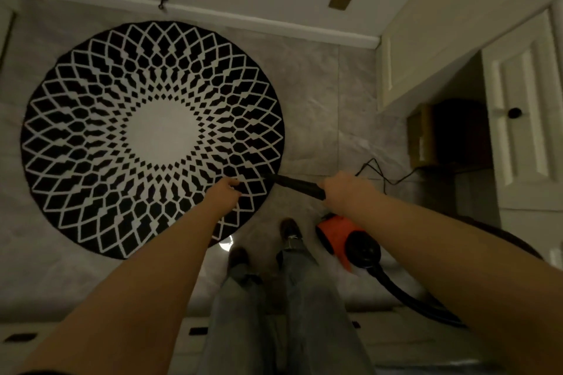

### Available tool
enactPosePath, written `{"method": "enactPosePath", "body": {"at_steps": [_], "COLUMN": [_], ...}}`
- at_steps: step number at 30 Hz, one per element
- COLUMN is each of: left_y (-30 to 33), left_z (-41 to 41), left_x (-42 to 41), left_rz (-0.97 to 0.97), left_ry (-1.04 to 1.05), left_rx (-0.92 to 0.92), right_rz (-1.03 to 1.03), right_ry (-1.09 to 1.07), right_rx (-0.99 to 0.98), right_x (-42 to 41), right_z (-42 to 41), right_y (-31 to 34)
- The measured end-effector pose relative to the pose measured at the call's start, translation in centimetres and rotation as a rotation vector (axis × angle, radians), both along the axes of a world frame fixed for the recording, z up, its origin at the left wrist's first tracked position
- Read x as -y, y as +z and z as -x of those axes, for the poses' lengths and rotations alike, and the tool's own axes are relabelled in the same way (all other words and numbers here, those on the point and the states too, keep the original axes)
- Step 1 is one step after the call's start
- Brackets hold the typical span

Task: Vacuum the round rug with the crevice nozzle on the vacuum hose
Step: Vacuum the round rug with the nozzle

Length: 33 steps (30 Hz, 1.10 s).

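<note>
1. The round black-and-white rug (152,138) with a woven lattice pattern and a plain pale centre lies flat on the grey marbled tile floor (320,119), close to the white baseboard (274,24) of the far wall.
2. The black tapered crevice nozzle (297,184) slants down and to the left, its tip at the rug's near right edge.
3. The right hand (344,192) has its grip clenched around the thick end of the nozzle, the forearm stretched forward from the lower right.
4. The left hand (228,189) reaches out over the rug's near right part with fingers curled; the dim light does not let me tell whether its grip holds anything.
5. The orange and black vacuum cleaner body (344,240) sits on the floor just under the right forearm, and the black vacuum hose (408,298) curves away from it to the lower right.
6. Two dark shoes (289,230) and grey trouser legs (307,298) stand on the floor beside the rug's near edge.
7. A white panelled door (524,119) with a dark knob stands at the right.
</note>
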<state>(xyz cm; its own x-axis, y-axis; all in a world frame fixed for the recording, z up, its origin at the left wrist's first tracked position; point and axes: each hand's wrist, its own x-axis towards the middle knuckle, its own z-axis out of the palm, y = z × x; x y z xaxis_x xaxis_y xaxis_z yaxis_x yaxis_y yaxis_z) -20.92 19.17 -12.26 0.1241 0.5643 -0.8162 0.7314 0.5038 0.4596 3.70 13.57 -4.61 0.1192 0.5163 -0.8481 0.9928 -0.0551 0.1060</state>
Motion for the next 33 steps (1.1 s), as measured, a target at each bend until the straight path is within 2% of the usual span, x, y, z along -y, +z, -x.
{"method": "enactPosePath", "body": {"at_steps": [4, 11, 17, 22, 26, 33], "left_y": [0.1, -1.0, -1.8, -1.6, -1.6, -1.6], "left_z": [1.0, 0.2, -1.8, -3.4, -4.3, -5.3], "left_x": [-0.7, 0.7, 3.7, 3.6, 2.9, 2.7], "left_rz": [-0.032, -0.01, 0.028, 0.035, 0.031, -0.01], "left_ry": [-0.089, -0.121, -0.146, -0.2, -0.175, -0.211], "left_rx": [-0.016, -0.035, -0.033, -0.011, -0.015, -0.012], "right_rz": [0.0, -0.078, -0.002, -0.009, 0.07, 0.047], "right_ry": [-0.031, -0.247, -0.225, -0.294, -0.27, -0.311], "right_rx": [0.057, 0.069, 0.1, 0.091, 0.097, 0.065], "right_x": [1.8, 2.4, 4.0, 5.1, 6.1, 5.8], "right_z": [0.3, -1.4, -3.0, -4.5, -5.3, -5.2], "right_y": [0.5, -0.1, 0.3, 0.8, 1.6, 1.5]}}
